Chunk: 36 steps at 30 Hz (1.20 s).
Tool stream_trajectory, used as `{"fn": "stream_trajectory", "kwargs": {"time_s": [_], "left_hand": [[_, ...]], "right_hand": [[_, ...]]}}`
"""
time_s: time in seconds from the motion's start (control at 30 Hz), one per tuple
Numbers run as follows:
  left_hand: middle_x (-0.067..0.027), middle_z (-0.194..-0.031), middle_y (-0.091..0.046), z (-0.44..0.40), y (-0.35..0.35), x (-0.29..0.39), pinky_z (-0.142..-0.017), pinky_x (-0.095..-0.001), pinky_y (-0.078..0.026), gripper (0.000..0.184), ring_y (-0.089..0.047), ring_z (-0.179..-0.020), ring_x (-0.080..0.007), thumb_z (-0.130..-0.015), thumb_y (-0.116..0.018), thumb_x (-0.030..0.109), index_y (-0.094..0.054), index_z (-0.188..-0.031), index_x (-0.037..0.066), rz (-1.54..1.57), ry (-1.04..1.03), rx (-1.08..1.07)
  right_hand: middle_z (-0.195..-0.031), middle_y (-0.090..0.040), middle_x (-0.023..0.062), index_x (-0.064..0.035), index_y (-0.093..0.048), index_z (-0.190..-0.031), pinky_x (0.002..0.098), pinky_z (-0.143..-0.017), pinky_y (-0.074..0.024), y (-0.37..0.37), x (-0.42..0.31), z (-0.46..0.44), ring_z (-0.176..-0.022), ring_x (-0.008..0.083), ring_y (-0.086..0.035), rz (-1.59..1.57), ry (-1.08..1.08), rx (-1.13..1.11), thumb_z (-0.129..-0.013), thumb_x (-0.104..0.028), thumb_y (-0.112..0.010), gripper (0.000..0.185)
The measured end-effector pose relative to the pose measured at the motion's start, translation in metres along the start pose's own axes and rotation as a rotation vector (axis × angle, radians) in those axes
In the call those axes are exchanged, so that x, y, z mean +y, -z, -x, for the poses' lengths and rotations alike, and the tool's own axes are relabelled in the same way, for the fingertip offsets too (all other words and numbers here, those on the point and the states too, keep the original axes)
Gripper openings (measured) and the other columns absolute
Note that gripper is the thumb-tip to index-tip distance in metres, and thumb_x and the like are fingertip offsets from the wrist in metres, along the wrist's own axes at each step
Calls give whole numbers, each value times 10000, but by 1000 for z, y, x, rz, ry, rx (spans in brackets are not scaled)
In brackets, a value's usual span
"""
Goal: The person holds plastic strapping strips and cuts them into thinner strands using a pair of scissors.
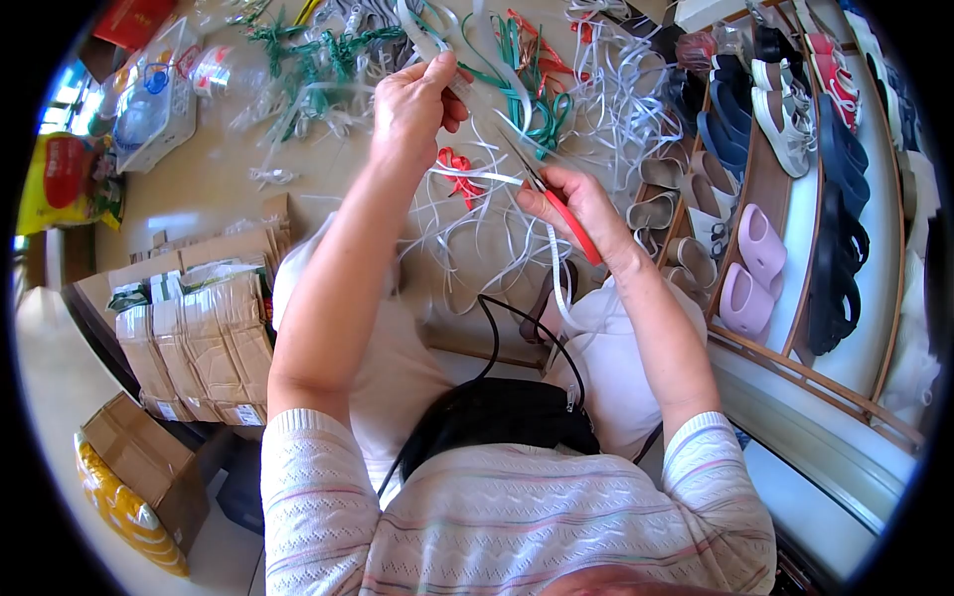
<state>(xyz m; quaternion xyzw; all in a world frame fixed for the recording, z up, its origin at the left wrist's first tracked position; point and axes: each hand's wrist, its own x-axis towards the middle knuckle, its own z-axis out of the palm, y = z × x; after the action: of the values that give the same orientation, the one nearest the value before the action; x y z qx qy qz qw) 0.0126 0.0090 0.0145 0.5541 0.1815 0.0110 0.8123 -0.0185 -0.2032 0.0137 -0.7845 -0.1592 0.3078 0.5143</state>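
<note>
My left hand (417, 104) is raised at the top centre, its fingers pinched on a white strip (422, 35). To its right and lower, my right hand (576, 204) holds red-handled scissors (571, 223), whose blades point up and left. Another white strip (487, 176) runs to the right hand's fingers, and a length of it (556, 268) hangs below that hand. Beneath both hands, white strips lie in loose curls on the floor. A red knotted strip (459, 177) rests among them between my forearms.
Green strips (338, 60) and a white tangle (626, 94) lie ahead. A shoe rack (775, 189) stands at the right. Flattened cardboard (199, 333), an open carton (144, 462) and a white basket (159, 99) are at the left. A black bag (507, 417) sits on my lap.
</note>
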Motion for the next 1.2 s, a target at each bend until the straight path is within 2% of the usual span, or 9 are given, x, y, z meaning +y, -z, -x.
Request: {"fn": "stream_trajectory", "kwargs": {"time_s": [0.13, 0.23, 0.33, 0.43, 0.63, 0.73, 0.93, 1.03, 1.2], "left_hand": [[-51, -550, -525, -1, 0, -1, -424, -229, -368, 307, -472, -441, -113, -875, -530, 272, -612, -800, -15, 48, 24, -32], [-54, -560, -530, 0, 1, -2, -425, -234, -370, 308, -478, -448, -115, -878, -524, 272, -609, -805, -15, 61, 43, -27], [-52, -565, -530, 7, -4, -8, -429, -236, -370, 311, -481, -457, -114, -880, -521, 275, -606, -806, -15, 51, 70, -42], [-45, -574, -530, 8, -5, -9, -437, -234, -372, 307, -479, -467, -104, -880, -524, 275, -608, -811, -13, 55, 91, -81], [-35, -589, -532, 6, -4, -4, -443, -221, -377, 286, -490, -478, -101, -857, -564, 277, -611, -818, -2, 27, 93, -106], [-32, -599, -537, 7, -4, -3, -441, -212, -384, 251, -509, -493, -99, -832, -604, 253, -603, -786, 6, 26, 63, -62], [-42, -603, -551, 1, 4, 1, -436, -214, -392, 198, -534, -506, -111, -796, -652, 200, -575, -753, 23, 81, 12, -7], [-49, -587, -556, 4, 1, -6, -437, -216, -392, 191, -533, -498, -116, -792, -656, 192, -570, -745, 28, 64, 44, -83], [-46, -574, -556, 8, -5, -9, -434, -221, -393, 206, -528, -483, -114, -796, -652, 196, -555, -707, 38, 77, 84, -98]], "right_hand": [[-754, -487, -74, -43, -584, -899, 161, -551, -313, 1, -4, 4, -647, 10, -377, -38, -142, 9, -831, -222, -621, 196], [-755, -490, -64, -35, -582, -903, 168, -600, -347, -1, -9, 4, -683, 18, -402, -75, -154, -3, -830, -226, -622, 209], [-758, -496, -60, -30, -582, -912, 173, -642, -365, -2, 0, -5, -713, 22, -417, -48, 8, 11, -829, -224, -624, 215], [-598, -402, -74, -31, -570, -749, 193, -486, -286, -6, -3, -6, -568, 22, -337, -64, 77, 59, -809, -299, -643, 284], [-615, -425, -75, -35, -583, -777, 190, -494, -292, -3, 2, -1, -573, 23, -348, -112, 8, 69, -805, -282, -649, 258], [-697, -475, -82, -51, -580, -888, 155, -492, -301, 0, -4, 1, -580, 2, -374, -95, -23, 21, -824, -237, -628, 203], [-639, -441, -89, -69, -562, -865, 161, -421, -252, 0, -4, 2, -500, -4, -347, -93, -5, 24, -822, -278, -624, 222], [-625, -434, -90, -70, -560, -878, 164, -415, -247, 0, -5, 0, -489, -2, -339, -94, -21, 21, -822, -289, -622, 234], [-685, -465, -82, -58, -565, -897, 153, -496, -297, 1, -7, 0, -580, -1, -377, -108, -23, 4, -831, -261, -617, 220]]}}
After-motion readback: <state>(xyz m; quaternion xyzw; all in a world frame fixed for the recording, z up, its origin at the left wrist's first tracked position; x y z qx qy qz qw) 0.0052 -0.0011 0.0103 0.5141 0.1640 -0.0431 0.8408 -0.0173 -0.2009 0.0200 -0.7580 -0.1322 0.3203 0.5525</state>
